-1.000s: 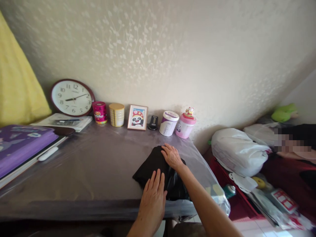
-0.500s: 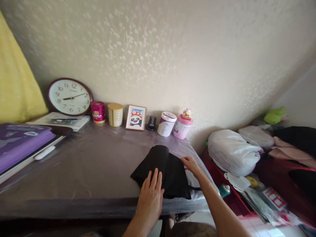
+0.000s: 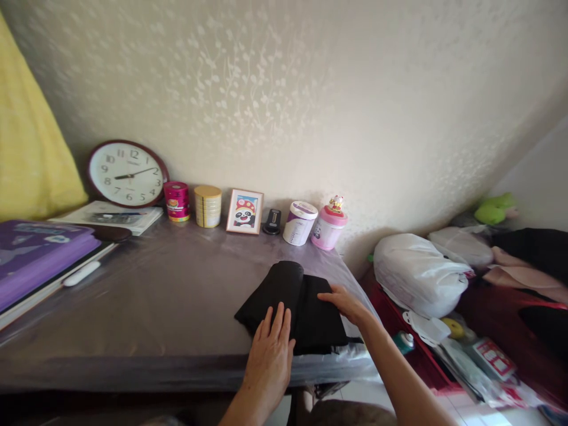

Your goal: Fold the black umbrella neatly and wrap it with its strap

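A black cloth bag (image 3: 281,288), folded in on itself, lies near the front right corner of the table. My left hand (image 3: 270,346) rests flat on its lower middle, fingers stretched out and lightly together. At the bag's right edge, my right hand (image 3: 344,302) has closed on the cloth, with the thumb on top and the other fingers partly hidden. A dark strap end (image 3: 355,340) sticks out from under the right side, beneath my right wrist.
Along the wall stand a clock (image 3: 128,173), a pink tin (image 3: 176,202), a yellow tin (image 3: 207,207), a panda picture frame (image 3: 245,212) and two tubs (image 3: 300,223). Purple books (image 3: 44,254) lie at left. White plastic bags (image 3: 417,272) sit beyond the table's right edge.
My right hand has shifted slightly toward me with the bag's right part, whose lower right corner now lies further right and higher. My left hand has stayed in place.
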Tool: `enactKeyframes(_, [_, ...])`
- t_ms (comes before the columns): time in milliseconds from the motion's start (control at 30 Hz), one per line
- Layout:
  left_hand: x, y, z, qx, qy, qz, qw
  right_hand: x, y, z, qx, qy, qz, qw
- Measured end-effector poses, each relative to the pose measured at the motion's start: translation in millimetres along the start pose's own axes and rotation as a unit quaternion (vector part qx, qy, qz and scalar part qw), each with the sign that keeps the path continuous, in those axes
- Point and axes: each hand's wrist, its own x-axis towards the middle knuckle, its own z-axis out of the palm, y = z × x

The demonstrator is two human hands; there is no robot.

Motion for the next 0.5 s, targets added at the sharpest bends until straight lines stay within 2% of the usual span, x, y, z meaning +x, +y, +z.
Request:
enactKeyframes(100, [0,0,-3.1,0.002,-0.011,0.0,1.0,-1,-9,7,0.07,-0.062,0.0,0.996])
enactKeyframes(133, [0,0,-4.0,0.003,-0.016,0.001,1.0,-1,-12,9,0.085,-0.065,-0.005,0.994])
enactKeyframes(333, [0,0,-6.5,-0.004,-0.029,0.007,1.0,4,-25,30,0.1,-0.037,-0.028,0.994])
enactKeyframes(500, [0,-2,-12.0,-0.016,-0.046,0.023,0.999,16,-27,49,0.097,-0.012,-0.034,0.995])
